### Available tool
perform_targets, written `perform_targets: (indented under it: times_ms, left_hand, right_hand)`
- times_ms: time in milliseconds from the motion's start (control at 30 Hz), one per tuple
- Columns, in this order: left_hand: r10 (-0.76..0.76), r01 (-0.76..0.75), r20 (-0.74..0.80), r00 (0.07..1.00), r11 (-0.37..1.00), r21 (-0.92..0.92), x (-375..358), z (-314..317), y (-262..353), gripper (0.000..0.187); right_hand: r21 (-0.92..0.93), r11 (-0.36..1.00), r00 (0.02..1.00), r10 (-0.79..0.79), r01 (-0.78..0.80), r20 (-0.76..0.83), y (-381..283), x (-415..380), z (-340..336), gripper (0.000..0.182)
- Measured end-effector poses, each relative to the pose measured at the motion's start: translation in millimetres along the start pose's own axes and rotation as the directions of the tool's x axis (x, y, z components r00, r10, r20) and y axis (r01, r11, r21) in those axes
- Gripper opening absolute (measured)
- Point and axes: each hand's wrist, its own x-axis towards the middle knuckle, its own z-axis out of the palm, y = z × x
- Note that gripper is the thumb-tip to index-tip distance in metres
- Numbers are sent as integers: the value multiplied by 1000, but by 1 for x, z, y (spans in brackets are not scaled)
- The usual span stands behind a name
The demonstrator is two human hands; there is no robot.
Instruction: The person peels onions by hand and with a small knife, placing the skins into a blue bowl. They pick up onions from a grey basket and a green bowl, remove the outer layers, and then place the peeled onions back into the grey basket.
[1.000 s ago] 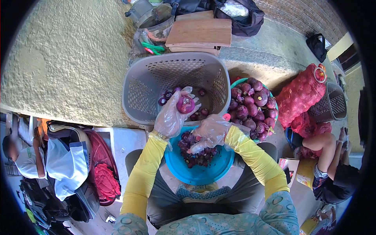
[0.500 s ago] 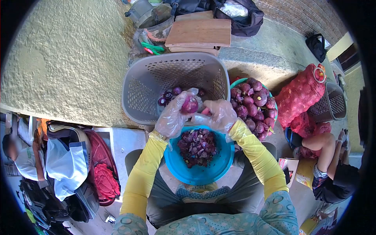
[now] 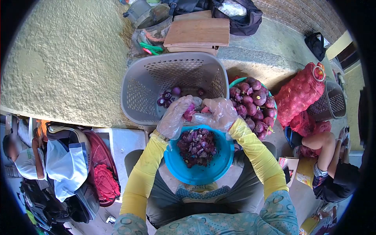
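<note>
Outdoors-like, on rough concrete beside a textured ledge (image 3: 66, 66), the left hand (image 3: 176, 113) curls its fingers round a red onion (image 3: 189, 112) above the basket's (image 3: 135, 97) near edge, the right hand's (image 3: 220, 113) bent fingers beside it.

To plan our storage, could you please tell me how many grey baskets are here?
2: the near basket, beyond the blue basin; the far basket, right, beside the red sack. Others may be hidden.

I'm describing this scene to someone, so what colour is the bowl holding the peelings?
The bowl is bright blue; it shows best in the head view.
</note>
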Motion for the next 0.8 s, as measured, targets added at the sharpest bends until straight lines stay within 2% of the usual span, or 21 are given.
perform_targets:
  times_ms: [100, 300, 367, 433, 467, 533, 600, 700, 800]
  left_hand:
    - [-9, 9, 12, 1000, 1000, -14, -1, 0, 1, 37]
    - [-33, 33, 10, 999, 998, -53, -2, 3, 4, 35]
    - [-35, 35, 2, 999, 999, -36, -3, 2, 3, 34]
    - [6, -7, 21, 1000, 997, 78, -3, 1, 4, 42]
    - [5, -7, 21, 1000, 997, 78, -3, 1, 5, 42]
    - [67, -67, 3, 998, 988, 137, -3, 5, 8, 33]
    - [74, -75, 12, 997, 986, 151, -3, 3, 7, 33]
    - [49, -51, 12, 999, 986, 162, -4, 3, 9, 38]
    - [30, -30, 2, 1000, 989, 147, -2, -1, 6, 43]
  right_hand:
    - [15, 1000, 1000, 13, -13, 9, -3, 1, 0, 41]
    - [156, 988, 1000, 16, -17, 5, 0, -2, 6, 44]
    - [304, 947, 994, 90, -106, 68, -3, -2, 7, 45]
    - [284, 953, 994, 91, -106, 66, -4, 0, 7, 45]
    - [264, 959, 993, 94, -108, 65, -5, 0, 8, 45]
    - [230, 969, 996, 77, -88, 54, 4, -3, 16, 44]
    - [196, 978, 997, 59, -66, 43, 6, -4, 18, 44]
    - [255, 961, 990, 78, -106, 117, 2, -3, 15, 43]
    - [204, 979, 992, -9, -18, 128, 7, -4, 17, 42]
